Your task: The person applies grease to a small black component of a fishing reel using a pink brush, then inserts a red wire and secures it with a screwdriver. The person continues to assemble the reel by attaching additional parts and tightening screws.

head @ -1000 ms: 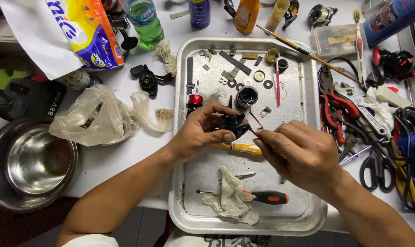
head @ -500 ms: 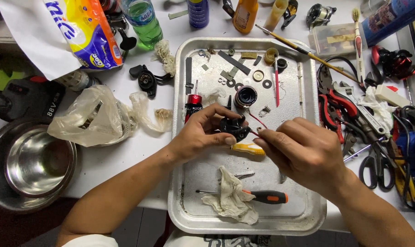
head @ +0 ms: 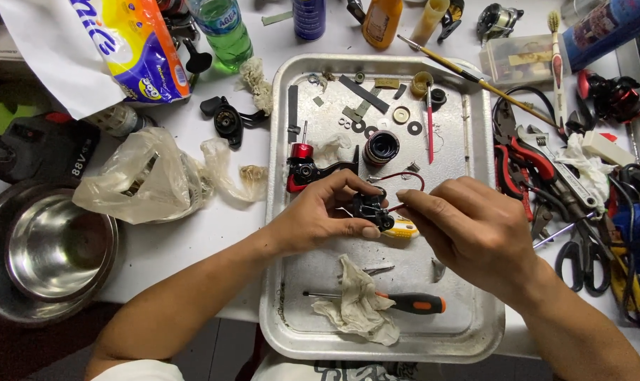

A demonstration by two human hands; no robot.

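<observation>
Over the metal tray [head: 475, 339], my left hand [head: 320, 215] grips a small black mechanical part [head: 368, 208] between thumb and fingers. My right hand [head: 468, 229] pinches a thin red-handled tool [head: 397, 207] whose tip touches that black part. A yellow-and-white object [head: 402, 227] lies on the tray just under the part. A red and black reel piece [head: 304, 169] and a round dark spool [head: 381, 147] lie just beyond my hands. A thin red wire bail [head: 401, 176] curves between them.
A black-and-orange screwdriver [head: 408, 303] and a crumpled rag [head: 355, 307] lie at the tray's near end. Washers and small parts dot its far end. A steel bowl [head: 41, 254] and plastic bag [head: 151, 180] lie left; pliers [head: 524, 159] and scissors [head: 581, 254] right. Bottles stand at the back.
My hands and the black part have shifted slightly nearer on the tray. The right hand's red-handled tool stays at the part.
</observation>
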